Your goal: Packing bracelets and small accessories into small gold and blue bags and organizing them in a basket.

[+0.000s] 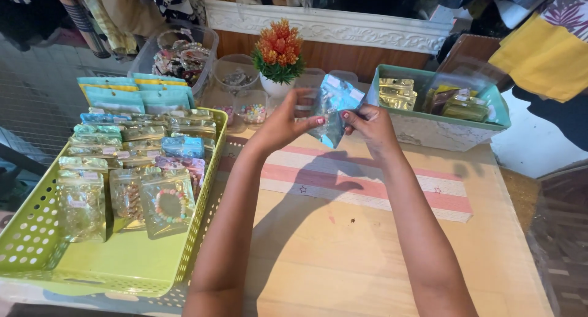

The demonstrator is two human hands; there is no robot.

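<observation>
The wooden desk [343,256] has its widest bare stretch on the near side of the striped pink-and-white mat [392,188], running toward the person between and under both forearms. To the mat's left, a lime-green perforated tray [37,231] takes up that side of the desk; its near half is bare while its far half holds rows of small shiny pouches [131,151], one of them showing a beaded bracelet [170,205]. Beyond the mat's far right corner stands a teal bin [496,112] holding gold pouches, close to the desk's right edge. Beyond the mat's far edge sit a small potted orange plant [279,50] and clear plastic tubs [184,53] of beads and bracelets, backed by a white moulded ledge.

A small blue holographic pouch [335,109] is held in the air above the mat's far edge, between the two hands and clear of the desk. The left hand [285,124] pinches the pouch's left side, thumb and fingers curled around it. The right hand [367,124] grips the pouch's right side, fingers folded closed on it, red-painted nails showing. Both hands touch the pouch at once, and their shadows fall on the mat below.
</observation>
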